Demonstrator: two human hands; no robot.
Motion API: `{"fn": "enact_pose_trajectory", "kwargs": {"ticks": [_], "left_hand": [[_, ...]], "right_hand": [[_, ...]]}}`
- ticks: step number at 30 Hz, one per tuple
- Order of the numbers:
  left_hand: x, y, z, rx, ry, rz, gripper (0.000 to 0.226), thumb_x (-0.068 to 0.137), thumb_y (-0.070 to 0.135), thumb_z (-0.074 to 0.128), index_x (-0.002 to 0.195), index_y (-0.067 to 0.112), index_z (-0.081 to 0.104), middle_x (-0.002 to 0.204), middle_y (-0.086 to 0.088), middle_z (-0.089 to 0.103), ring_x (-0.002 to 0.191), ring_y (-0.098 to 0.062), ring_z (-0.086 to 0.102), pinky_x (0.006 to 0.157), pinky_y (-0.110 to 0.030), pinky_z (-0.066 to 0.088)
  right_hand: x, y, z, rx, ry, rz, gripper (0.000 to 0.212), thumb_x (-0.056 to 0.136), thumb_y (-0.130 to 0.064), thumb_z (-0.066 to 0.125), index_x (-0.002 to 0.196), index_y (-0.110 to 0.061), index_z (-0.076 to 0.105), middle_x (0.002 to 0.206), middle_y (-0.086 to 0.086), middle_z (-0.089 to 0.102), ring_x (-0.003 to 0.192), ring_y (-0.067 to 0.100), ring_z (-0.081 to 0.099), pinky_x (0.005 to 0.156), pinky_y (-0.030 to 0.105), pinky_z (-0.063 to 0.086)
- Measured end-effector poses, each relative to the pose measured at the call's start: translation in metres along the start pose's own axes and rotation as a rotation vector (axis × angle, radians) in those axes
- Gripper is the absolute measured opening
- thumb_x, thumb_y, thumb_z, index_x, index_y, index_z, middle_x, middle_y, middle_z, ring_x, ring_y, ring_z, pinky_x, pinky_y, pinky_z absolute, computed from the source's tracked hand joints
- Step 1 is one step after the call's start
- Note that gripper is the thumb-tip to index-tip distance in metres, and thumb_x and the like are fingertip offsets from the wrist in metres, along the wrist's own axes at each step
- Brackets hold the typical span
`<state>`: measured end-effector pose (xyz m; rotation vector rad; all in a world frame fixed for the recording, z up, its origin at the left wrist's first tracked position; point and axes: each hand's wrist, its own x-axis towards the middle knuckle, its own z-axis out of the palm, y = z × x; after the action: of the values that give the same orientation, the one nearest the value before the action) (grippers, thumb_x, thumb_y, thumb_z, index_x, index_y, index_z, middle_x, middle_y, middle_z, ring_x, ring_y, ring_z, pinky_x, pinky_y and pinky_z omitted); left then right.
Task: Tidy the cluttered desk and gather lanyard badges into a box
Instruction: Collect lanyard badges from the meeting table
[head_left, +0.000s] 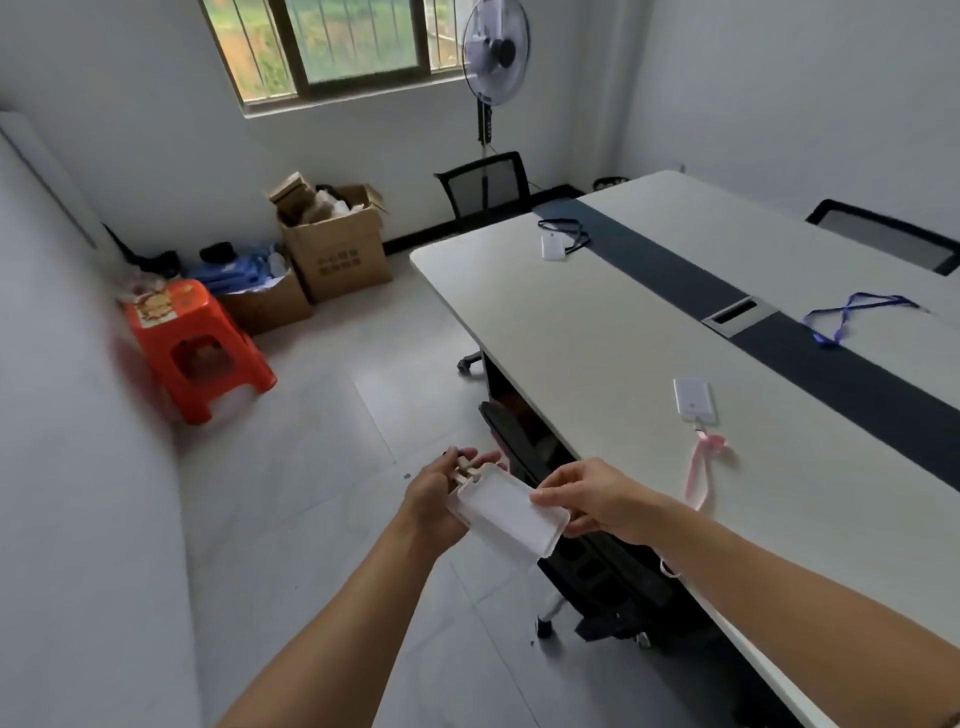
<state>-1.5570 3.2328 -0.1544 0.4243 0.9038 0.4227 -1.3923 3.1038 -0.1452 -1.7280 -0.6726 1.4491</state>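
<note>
A white badge holder (506, 512) is held between both hands, off the desk's near left edge and above the floor. My left hand (434, 496) grips its clip end and my right hand (592, 501) pinches its other end. On the white desk (597, 332) a second white badge (694, 399) lies with a pink lanyard (701, 470) trailing to the desk edge. A badge with a black lanyard (563, 236) lies at the desk's far end. A loose blue lanyard (852, 314) lies past the dark centre strip.
Open cardboard boxes (335, 244) full of items stand on the floor by the far wall, beside an orange plastic stool (195, 348). A black chair (566, 525) is tucked under the desk near my hands. A standing fan (493, 57) and two more chairs are at the far end.
</note>
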Motion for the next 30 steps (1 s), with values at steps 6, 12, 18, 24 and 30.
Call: {"fn": "enact_pose_trajectory", "kwargs": {"ticks": [6, 12, 18, 24, 30], "left_hand": [[0.049, 0.011, 0.036, -0.053, -0.052, -0.076, 0.032, 0.103, 0.029, 0.034, 0.081, 0.011, 0.048, 0.088, -0.02, 0.072, 0.085, -0.035, 0.067, 0.082, -0.045, 0.052], [0.084, -0.013, 0.096, 0.095, -0.074, -0.129, 0.023, 0.099, 0.028, 0.048, 0.085, 0.01, 0.05, 0.094, -0.019, 0.066, 0.084, -0.035, 0.065, 0.085, -0.049, 0.052], [0.141, -0.018, 0.151, 0.126, 0.002, -0.135, 0.027, 0.1, 0.019, 0.046, 0.075, 0.009, 0.048, 0.072, -0.015, 0.058, 0.07, -0.032, 0.057, 0.083, -0.048, 0.049], [0.192, -0.02, 0.173, 0.203, 0.057, -0.143, 0.023, 0.099, 0.022, 0.047, 0.083, 0.007, 0.051, 0.077, -0.018, 0.062, 0.069, -0.033, 0.062, 0.076, -0.048, 0.053], [0.207, -0.033, 0.167, 0.199, 0.17, -0.19, 0.022, 0.096, 0.022, 0.053, 0.082, 0.005, 0.055, 0.079, -0.02, 0.064, 0.068, -0.033, 0.065, 0.077, -0.05, 0.054]], "right_hand": [[0.01, 0.01, -0.021, 0.086, -0.009, 0.103, 0.03, 0.083, -0.037, 0.074, 0.092, -0.007, 0.075, 0.081, 0.005, 0.07, 0.054, 0.008, 0.051, 0.046, 0.017, 0.038], [0.023, 0.025, -0.085, 0.195, 0.007, 0.146, 0.027, 0.08, -0.037, 0.077, 0.085, -0.01, 0.075, 0.077, 0.007, 0.071, 0.055, 0.01, 0.056, 0.047, 0.018, 0.043], [0.062, 0.047, -0.196, 0.11, 0.32, 0.198, 0.028, 0.082, -0.031, 0.076, 0.09, -0.005, 0.068, 0.077, 0.009, 0.072, 0.052, 0.011, 0.057, 0.045, 0.02, 0.041], [0.134, 0.072, -0.324, -0.242, 0.719, 0.327, 0.017, 0.083, -0.022, 0.07, 0.093, -0.008, 0.069, 0.093, 0.011, 0.072, 0.072, 0.024, 0.064, 0.062, 0.029, 0.051], [0.201, 0.078, -0.366, -0.486, 0.712, 0.509, 0.07, 0.08, -0.041, 0.071, 0.133, -0.008, 0.04, 0.131, 0.02, 0.047, 0.118, 0.037, 0.047, 0.088, 0.039, 0.043]]}}
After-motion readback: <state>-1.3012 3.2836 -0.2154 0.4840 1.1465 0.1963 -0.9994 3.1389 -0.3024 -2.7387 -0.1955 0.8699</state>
